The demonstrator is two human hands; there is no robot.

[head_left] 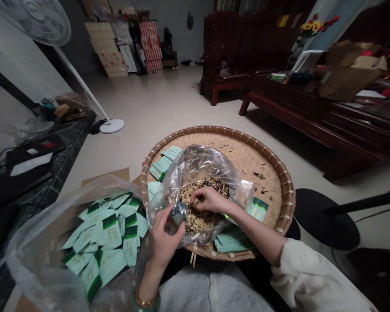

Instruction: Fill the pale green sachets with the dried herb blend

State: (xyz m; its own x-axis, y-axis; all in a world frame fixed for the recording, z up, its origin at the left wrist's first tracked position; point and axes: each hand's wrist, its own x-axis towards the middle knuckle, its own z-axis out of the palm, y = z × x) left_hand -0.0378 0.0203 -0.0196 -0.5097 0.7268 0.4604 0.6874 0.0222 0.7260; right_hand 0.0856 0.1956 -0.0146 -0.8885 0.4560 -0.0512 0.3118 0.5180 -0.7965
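My left hand (165, 238) grips a small green sachet (179, 213) at its sides; its mouth gapes and silver lining shows. Just to its right, my right hand (209, 200) reaches into a loose dry mix (198, 224) of pale and dark grains, fingers curled together and fingertips partly buried. The mix lies in a clear plastic bag (203, 160) spread wide on a round woven bamboo tray (247, 151). Flat green packets (234, 239) are stacked at the tray's near edge, and more packets (161, 167) lie along its left side.
On the left, a large clear bag (35, 255) holds many filled green sachets (112, 232). A white standing fan (112, 125) rises beyond it. A black round stand base (326, 219) is right of the tray. Dark wooden furniture (289, 102) stands behind, with stacked boxes (105, 47) farther back.
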